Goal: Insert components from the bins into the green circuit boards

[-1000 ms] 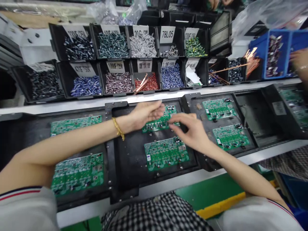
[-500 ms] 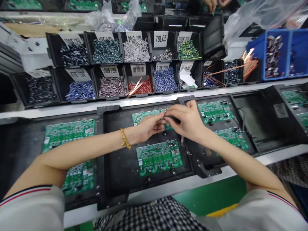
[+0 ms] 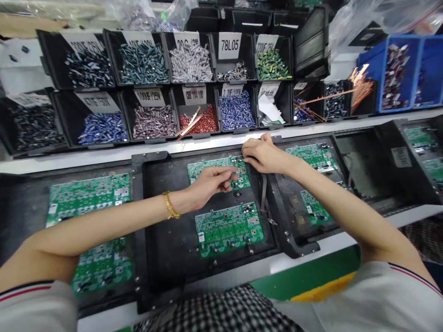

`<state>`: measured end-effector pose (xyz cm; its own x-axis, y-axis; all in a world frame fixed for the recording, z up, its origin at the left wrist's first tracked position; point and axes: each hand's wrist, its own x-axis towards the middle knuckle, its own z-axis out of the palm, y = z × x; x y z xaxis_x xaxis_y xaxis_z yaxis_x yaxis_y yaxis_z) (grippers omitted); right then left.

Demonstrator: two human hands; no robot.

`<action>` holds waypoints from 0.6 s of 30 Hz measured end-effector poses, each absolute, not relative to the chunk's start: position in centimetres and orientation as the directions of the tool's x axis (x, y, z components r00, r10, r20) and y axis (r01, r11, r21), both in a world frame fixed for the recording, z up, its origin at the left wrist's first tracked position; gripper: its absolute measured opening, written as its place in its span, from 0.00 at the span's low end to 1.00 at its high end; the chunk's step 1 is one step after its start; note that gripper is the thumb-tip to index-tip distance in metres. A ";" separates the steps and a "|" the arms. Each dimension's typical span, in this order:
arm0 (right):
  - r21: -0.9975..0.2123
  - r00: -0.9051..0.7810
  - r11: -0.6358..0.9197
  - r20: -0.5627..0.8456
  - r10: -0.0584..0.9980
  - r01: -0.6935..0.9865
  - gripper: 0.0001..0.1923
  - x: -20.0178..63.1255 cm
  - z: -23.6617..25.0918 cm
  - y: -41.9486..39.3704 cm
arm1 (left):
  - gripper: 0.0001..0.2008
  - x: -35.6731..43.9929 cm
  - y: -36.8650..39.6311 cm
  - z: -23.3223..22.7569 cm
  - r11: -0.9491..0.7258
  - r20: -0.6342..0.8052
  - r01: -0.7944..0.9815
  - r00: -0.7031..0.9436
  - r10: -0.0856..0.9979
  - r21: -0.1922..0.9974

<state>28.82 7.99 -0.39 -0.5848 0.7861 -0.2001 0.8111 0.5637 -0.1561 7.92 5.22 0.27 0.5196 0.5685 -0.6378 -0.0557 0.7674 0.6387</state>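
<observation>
My left hand, a gold bracelet on its wrist, lies with curled fingers on the right part of the upper green circuit board in a black carrier tray. My right hand reaches in from the right, its fingertips bunched at that board's top right corner. Whatever either hand holds is hidden by the fingers. A second green board lies below in the same tray, untouched.
Black bins of small components stand in two rows behind, among them red parts and blue parts. More carriers with boards sit left and right. A blue crate and copper strips are far right.
My hands met over the upper board, then parted: the right hand moved up to the board's top right corner and the left stayed on the board. The view shifted slightly.
</observation>
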 end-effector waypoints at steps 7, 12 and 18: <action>-0.138 -0.595 0.578 -0.188 0.782 0.804 0.09 28.8 -0.5 8.0 | 0.05 8.1 5.2 -0.2 0.782 -0.658 -0.074 0.495 0.567 0.619; -0.083 -0.587 0.582 -0.175 0.790 0.809 0.10 28.2 -0.4 7.4 | 0.13 8.3 5.6 0.1 0.815 -0.696 -0.083 0.477 0.538 0.573; -0.368 -0.416 0.373 -0.043 0.908 0.852 0.09 26.2 1.8 4.8 | 0.17 8.5 4.6 0.3 0.816 -0.698 -0.076 0.476 0.534 0.573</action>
<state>26.22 4.80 1.78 -0.4160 0.9084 -0.0425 0.8517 0.3729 -0.3681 8.48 4.61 0.26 0.4762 0.5344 -0.6983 -0.0758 0.8161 0.5729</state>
